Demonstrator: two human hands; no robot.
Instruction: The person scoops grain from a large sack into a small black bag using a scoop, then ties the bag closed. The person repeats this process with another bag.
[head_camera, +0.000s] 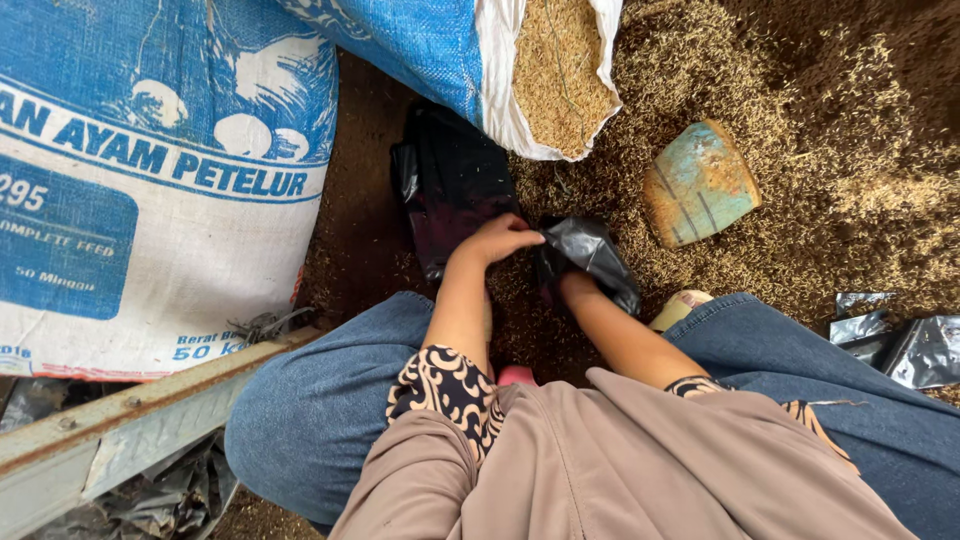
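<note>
My left hand (497, 240) grips the rim of a small black plastic bag (585, 255) that sits on the husk-covered ground between my knees. My right hand (572, 288) is pushed into that bag, so only the wrist shows and the fingers are hidden. A larger black plastic bag (450, 180) lies flat just behind my left hand. Loose rice husk (800, 120) covers the ground around the bags.
An open blue-and-white woven sack (500, 70) full of husk stands at the top. A big white and blue feed sack (150, 190) fills the left. A worn turquoise scoop (698, 182) lies to the right. Crumpled black bags (905, 345) sit at far right; a metal rail (140, 415) lower left.
</note>
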